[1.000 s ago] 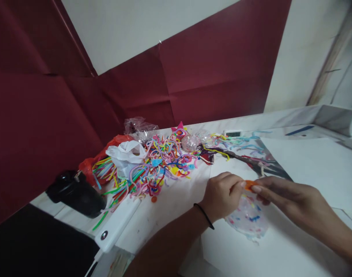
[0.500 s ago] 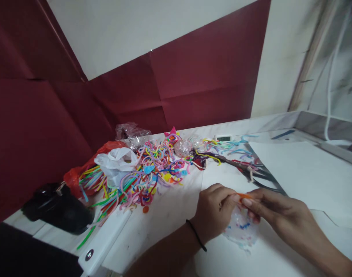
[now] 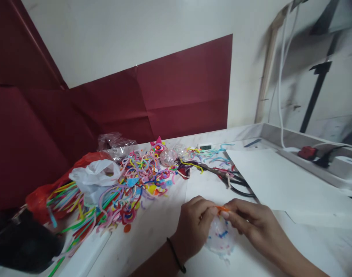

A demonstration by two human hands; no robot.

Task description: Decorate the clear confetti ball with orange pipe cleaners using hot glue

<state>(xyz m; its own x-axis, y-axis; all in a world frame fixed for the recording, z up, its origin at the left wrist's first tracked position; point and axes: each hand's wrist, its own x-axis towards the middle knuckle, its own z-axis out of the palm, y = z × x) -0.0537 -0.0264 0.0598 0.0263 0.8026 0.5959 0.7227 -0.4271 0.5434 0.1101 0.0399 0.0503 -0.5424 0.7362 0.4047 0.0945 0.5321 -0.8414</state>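
My left hand [image 3: 193, 227] and my right hand [image 3: 252, 227] meet low in the middle over a small clear plastic bag [image 3: 220, 240] speckled with coloured bits. Both hands pinch a small orange piece [image 3: 222, 209] at the top of the bag. My left wrist carries a thin black band. The bag rests on the white tabletop [image 3: 153, 238] between the two hands.
A heap of colourful bent strips [image 3: 127, 184] lies to the left with a white plastic bag [image 3: 92, 175] and a red one [image 3: 40, 196]. A black object [image 3: 20, 242] sits at the far left. White paper sheets [image 3: 274, 181] lie to the right, a red plug [image 3: 307, 152] beyond.
The view has swung right and up, so the heap and my hands sit lower and further left in the picture. Both hands keep their pinch on the orange piece.
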